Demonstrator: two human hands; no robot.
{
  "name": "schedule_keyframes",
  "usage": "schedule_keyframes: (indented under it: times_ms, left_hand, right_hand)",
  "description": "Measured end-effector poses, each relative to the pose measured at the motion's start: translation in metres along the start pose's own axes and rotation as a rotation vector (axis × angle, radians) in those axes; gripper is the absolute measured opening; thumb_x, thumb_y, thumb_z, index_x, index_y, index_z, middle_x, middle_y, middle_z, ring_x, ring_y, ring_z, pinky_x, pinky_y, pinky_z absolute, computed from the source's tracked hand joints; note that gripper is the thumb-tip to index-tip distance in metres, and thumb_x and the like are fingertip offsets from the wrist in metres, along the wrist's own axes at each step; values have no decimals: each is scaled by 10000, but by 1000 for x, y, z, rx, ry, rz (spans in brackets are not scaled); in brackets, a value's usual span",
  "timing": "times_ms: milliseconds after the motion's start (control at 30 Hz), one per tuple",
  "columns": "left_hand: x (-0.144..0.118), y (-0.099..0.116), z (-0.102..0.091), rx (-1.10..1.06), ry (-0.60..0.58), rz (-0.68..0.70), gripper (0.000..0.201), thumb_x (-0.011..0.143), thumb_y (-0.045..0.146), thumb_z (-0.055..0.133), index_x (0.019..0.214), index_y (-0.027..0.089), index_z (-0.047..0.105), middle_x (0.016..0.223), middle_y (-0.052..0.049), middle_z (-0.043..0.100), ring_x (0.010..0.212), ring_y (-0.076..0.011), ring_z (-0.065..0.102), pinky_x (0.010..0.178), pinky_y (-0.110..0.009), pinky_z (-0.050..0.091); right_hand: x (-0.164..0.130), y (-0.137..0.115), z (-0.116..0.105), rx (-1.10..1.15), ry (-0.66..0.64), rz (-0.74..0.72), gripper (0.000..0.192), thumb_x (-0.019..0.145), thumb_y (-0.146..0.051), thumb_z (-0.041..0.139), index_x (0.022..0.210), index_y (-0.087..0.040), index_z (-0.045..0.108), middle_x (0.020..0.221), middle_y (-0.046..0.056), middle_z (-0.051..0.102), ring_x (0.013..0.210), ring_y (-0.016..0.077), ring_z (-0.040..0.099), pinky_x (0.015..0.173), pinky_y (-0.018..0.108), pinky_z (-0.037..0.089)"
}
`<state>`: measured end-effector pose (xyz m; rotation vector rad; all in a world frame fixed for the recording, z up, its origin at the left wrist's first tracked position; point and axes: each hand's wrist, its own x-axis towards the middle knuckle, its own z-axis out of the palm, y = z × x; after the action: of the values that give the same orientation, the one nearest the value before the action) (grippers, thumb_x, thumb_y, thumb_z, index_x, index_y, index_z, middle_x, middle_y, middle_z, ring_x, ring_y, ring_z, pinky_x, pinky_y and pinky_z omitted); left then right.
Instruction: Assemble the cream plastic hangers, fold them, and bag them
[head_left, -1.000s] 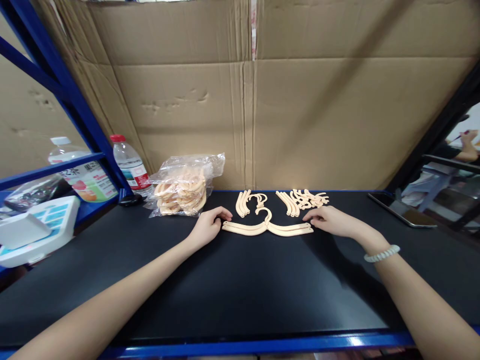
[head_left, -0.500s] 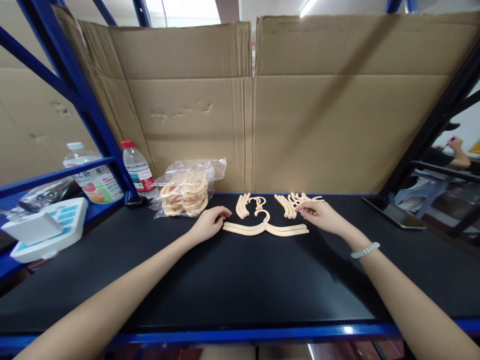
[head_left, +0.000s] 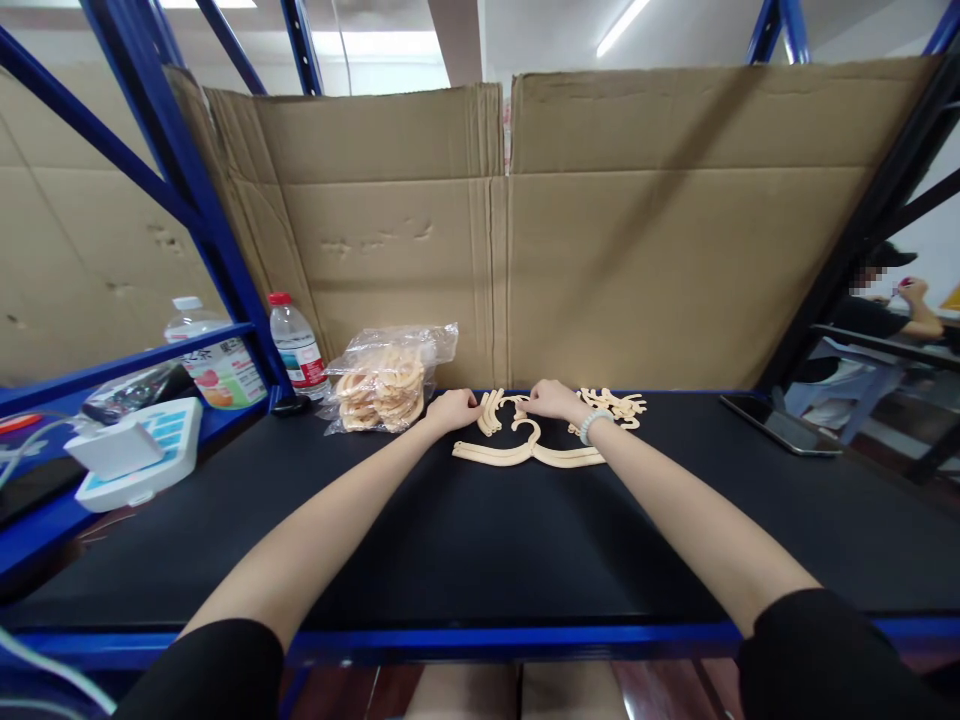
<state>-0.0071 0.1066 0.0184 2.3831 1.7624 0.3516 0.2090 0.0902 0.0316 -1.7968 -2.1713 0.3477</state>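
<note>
Our hanger (head_left: pixel 532 450) lies flat on the table (head_left: pixel 480 550). Beyond its left arm, our left hand (head_left: pixel 452 410) bends beside curved strips (head_left: pixel 490 413); beyond its hook, our right hand (head_left: pixel 556 401) arches downward. Both hands' fingers look narrow; we cannot tell whether they hold anything.

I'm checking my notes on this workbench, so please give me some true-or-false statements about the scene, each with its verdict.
1. A bracelet circles the right wrist. True.
2. The phone lies left of the plastic bag. False: the phone lies well to the right of the bag.
3. The left hand is next to a bundle of curved strips. True.
4. The red-capped bottle lies on its side. False: it stands upright.
5. The plastic bag holds beige pieces. True.
6. The right hand rests on the bag. False: it is right of the strips, away from the bag.
</note>
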Motion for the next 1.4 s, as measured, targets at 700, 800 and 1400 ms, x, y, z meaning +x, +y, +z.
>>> schedule_keyframes:
  times_ms: [700,800,1400]
  left_hand:
    - [7,5,8,-43,76,-46,284,902,310,564,1132,144,576,1155,-94,591,1004,-216,595,856,-425,508]
    - [0,6,2,-147,144,-15,223,897,287,570,1060,138,601,1117,-86,605,994,-211,597,863,-422,500]
    - [-126,44,18,-1250,143,63,275,759,339,666,864,181,466,836,-10,628,746,-157,673,699,-312,593]
  right_hand:
    - [0,8,4,633,72,215,204,926,-305,544,889,-112,596,734,5,588,566,81,540,510,207,468]
    - [-20,7,1,837,72,156,205,901,-303,563,790,-132,579,633,6,554,530,71,513,476,176,436]
    - [-125,-2,12,1311,-345,-17,269,746,-370,745,848,-158,613,892,42,626,859,165,639,739,298,555]
